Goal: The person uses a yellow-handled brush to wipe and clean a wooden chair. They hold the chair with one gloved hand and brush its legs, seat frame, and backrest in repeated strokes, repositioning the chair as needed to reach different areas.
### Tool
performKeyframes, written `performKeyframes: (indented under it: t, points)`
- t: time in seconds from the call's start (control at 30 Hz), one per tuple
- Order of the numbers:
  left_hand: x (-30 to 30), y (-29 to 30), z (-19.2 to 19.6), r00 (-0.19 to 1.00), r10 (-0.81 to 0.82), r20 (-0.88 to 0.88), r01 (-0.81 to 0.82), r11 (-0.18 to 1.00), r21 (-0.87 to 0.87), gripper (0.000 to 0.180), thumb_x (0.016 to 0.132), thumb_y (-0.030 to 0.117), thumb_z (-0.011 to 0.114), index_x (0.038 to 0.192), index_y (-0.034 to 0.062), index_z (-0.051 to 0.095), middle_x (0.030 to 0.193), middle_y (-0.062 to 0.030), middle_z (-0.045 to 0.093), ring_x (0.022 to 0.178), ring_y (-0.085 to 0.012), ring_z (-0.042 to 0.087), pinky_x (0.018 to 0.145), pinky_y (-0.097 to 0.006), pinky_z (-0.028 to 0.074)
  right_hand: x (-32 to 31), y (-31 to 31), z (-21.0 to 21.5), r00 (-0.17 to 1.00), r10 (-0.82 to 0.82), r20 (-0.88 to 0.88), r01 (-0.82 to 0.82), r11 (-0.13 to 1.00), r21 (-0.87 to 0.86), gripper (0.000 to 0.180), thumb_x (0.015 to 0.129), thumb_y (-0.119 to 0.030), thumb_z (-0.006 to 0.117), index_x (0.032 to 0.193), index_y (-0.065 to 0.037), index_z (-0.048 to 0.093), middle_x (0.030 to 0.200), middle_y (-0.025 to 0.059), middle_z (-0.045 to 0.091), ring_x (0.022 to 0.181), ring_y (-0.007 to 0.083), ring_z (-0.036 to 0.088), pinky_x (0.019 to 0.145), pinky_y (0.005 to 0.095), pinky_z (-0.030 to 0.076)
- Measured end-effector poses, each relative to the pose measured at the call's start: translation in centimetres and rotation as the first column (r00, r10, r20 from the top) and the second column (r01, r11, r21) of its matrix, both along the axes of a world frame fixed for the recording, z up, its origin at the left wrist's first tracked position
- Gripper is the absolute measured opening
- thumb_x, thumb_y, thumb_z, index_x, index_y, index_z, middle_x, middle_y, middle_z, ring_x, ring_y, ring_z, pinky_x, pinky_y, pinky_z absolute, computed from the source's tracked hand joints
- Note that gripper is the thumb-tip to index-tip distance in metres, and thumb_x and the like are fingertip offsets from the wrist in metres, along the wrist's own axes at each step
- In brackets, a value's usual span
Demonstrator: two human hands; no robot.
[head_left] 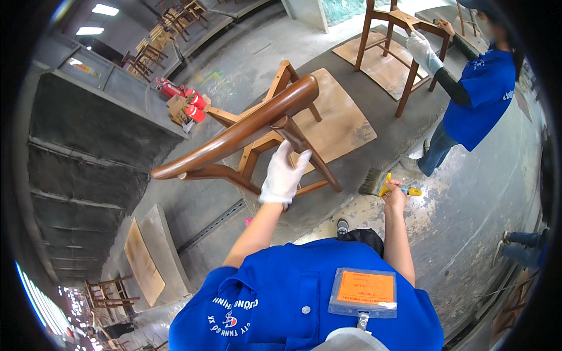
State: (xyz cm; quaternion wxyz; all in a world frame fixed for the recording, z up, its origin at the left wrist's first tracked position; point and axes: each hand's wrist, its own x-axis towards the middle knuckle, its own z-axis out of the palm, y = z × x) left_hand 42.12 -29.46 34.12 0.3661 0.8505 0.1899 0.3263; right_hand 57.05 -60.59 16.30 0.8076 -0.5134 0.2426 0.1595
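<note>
The left hand, in a white glove, is closed around a leg of the wooden chair. The bare right hand grips a paintbrush by its yellow handle, bristles pointing left toward the chair. The chair lies tipped over a plywood board on the concrete floor, just ahead of both hands, its curved back rail running lower left to upper right. Beyond the right hand, another person works at a second chair.

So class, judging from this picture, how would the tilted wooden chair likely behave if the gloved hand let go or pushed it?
The chair is tilted off its legs, steadied only by the left hand, so it would probably tip or fall if released. Its solid wood frame looks stiff, and likely fairly heavy. The glossy dark finish suggests a somewhat slippery grip.
</note>
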Motion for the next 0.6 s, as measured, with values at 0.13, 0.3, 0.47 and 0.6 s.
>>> performKeyframes:
  t: [0.13,0.3,0.47,0.6]
  points:
    - [-7.2,0.0,-3.3,0.803,0.586,0.111,-0.458,0.725,-0.515,0.049,0.096,0.015,0.087,0.137,0.0011,0.063,0.128,-0.0123,0.072,0.123,-0.0237,0.067,0.108,-0.038,0.053,-0.6,-0.7,-0.2,1.0,-0.018,0.003,0.018,1.0,-0.015,0.024,0.092,0.004,0.068,0.097,-0.018,0.063,0.102,0.0016,0.071,0.097,0.0192,0.071,0.08,0.0399,0.06]
    - [-11.4,5.6,0.8,0.732,0.538,0.418,-0.305,0.807,-0.506,0.048,0.099,0.01,0.08,0.141,-0.0022,0.061,0.134,-0.0095,0.069,0.127,-0.0207,0.064,0.117,-0.039,0.046,-1.2,-2.5,-1.2,0.999,-0.014,-0.045,0.014,1.0,-0.016,0.023,0.094,0.004,0.068,0.1,-0.018,0.063,0.105,0.0031,0.071,0.098,0.0205,0.072,0.081,0.0408,0.06]
    - [-8.3,11.8,5.0,0.795,0.252,0.552,0.025,0.896,-0.444,0.016,0.098,0.012,0.068,0.085,0.0039,0.07,0.086,-0.0081,0.074,0.078,-0.02,0.069,0.081,-0.037,0.055,-2.5,-0.6,-1.1,0.997,-0.022,-0.079,0.022,1.0,-0.003,0.023,0.096,0.001,0.071,0.105,-0.019,0.062,0.108,0.004,0.072,0.097,0.0219,0.072,0.085,0.0458,0.059]
    - [-9.9,7.2,5.7,0.752,0.278,0.597,0.106,0.844,-0.526,0.014,0.098,0.0,0.071,0.111,0.0031,0.067,0.088,-0.0071,0.074,0.08,-0.0193,0.071,0.075,-0.037,0.06,-3.4,2.7,4.4,0.997,0.063,-0.04,-0.043,0.92,0.389,0.025,0.095,0.0,0.074,0.104,-0.019,0.062,0.107,0.0037,0.072,0.103,0.0241,0.071,0.089,0.0478,0.059]
